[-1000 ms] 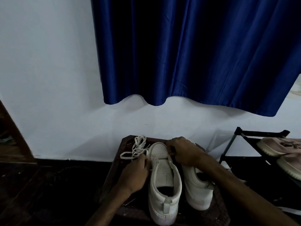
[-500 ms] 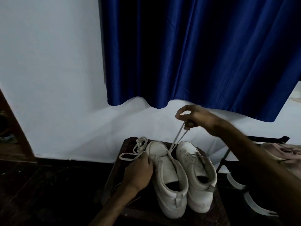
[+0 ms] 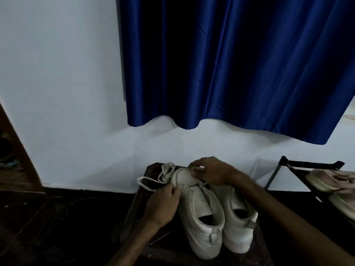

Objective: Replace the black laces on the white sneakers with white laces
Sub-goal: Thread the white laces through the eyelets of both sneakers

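Left sneaker [image 3: 199, 212] on the dark table [image 3: 135, 208], toe toward the wall, heel toward the camera. Right sneaker [image 3: 237, 225] touching it along its right side.

Left hand [image 3: 163, 204] against the left sneaker's outer side by the eyelets, fingers curled and pinching the white lace [image 3: 166, 172] there. Right hand [image 3: 211, 172] over the toe cap, fingers bunched and closed on a white strand leading down to the eyelet rows. Loose coil of white lace just beyond the left hand, at the table's far left corner, with one long loop trailing back toward the left knuckles. Not possible to tell whether coil and threaded strand are one piece.

Around: white wall [image 3: 57, 83] behind the table; blue curtain [image 3: 230, 64] hanging above, hem well clear of the shoes. Black metal rack [image 3: 288, 166] to the right, pink shoes [image 3: 330, 179] on its top shelf. Dark floor [image 3: 38, 227]; brown wooden frame [image 3: 17, 150] at far left.

In the way: right forearm across the right sneaker's front, hiding its lacing; left hand covering the left sneaker's outer eyelets.

Appearance: both sneakers white, low-cut, thick-soled, grey pull tab at each heel, dark inside. White lacing visible only at the forward eyelets of the left sneaker, tongue bare behind. Dim light.
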Available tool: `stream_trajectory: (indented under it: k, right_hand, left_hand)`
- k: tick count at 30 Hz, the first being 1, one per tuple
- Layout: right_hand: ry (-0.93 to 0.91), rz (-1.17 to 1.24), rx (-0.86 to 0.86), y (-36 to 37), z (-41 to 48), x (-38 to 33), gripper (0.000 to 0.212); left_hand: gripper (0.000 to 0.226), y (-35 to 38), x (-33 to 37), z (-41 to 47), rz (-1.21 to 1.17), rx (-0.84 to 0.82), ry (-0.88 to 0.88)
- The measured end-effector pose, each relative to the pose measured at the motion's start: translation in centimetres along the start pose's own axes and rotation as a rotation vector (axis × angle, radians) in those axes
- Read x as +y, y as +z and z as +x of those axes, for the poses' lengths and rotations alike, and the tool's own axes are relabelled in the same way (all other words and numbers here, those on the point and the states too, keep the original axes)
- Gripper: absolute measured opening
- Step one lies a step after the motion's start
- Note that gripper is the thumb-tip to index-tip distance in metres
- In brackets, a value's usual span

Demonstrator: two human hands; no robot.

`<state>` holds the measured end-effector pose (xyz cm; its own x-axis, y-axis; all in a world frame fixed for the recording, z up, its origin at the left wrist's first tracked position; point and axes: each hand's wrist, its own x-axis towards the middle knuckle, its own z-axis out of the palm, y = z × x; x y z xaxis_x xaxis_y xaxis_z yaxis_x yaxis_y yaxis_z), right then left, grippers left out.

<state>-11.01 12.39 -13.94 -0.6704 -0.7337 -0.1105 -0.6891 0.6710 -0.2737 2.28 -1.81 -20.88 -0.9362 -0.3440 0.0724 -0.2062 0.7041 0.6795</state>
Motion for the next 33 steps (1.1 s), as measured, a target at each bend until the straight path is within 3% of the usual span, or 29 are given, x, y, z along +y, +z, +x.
stream_trajectory:
  k: [5,10,14,18,20,22,24,29,31,33]
  right_hand:
    - [-0.047,-0.098,-0.076,1.5,0.8,-0.1,0.038]
    - [0.002,-0.058,-0.103,1.9,0.8,1.0,0.041]
    - [-0.043,-0.036,0.009,1.8,0.3,0.8,0.037]
    - [-0.083,-0.141,0.118,0.7,-1.2,1.3,0.036]
    - [-0.137,-0.201,0.005,0.4,-1.4,1.4,0.047]
    - [-0.181,-0.244,-0.087,0.5,-1.1,1.1,0.064]
    - [-0.156,-0.273,-0.090,0.5,-0.9,0.7,0.070]
    - [0.133,-0.561,0.037,-3.4,-1.5,-0.4,0.038]
    - [0.180,-0.536,0.034,-6.6,-1.8,-0.7,0.039]
    - [0.178,-0.349,0.008,-10.3,-2.2,-0.6,0.048]
  left_hand:
    - [0.036,-1.8,-1.4,0.5,-0.203,-0.106,-0.051]
    - [0.040,-7.0,-2.1,0.9,-0.594,0.118,-0.204]
    - [0.035,-6.2,-1.1,0.0,-0.807,0.200,-0.189]
    - [0.037,-5.3,-0.3,1.0,-1.009,0.155,-0.153]
    - [0.029,-4.1,-0.3,1.5,-0.914,0.142,-0.118]
    - [0.021,-2.7,-0.4,1.4,-0.660,0.117,-0.039]
    - [0.020,-1.6,-0.7,1.0,-0.452,0.015,-0.040]
    - [0.033,-0.3,-1.9,0.3,-0.163,-0.038,-0.002]
    - [0.038,-0.4,-2.3,0.7,-0.115,-0.053,-0.002]
    - [0.044,-0.5,-2.3,1.1,-0.075,-0.081,-0.006]
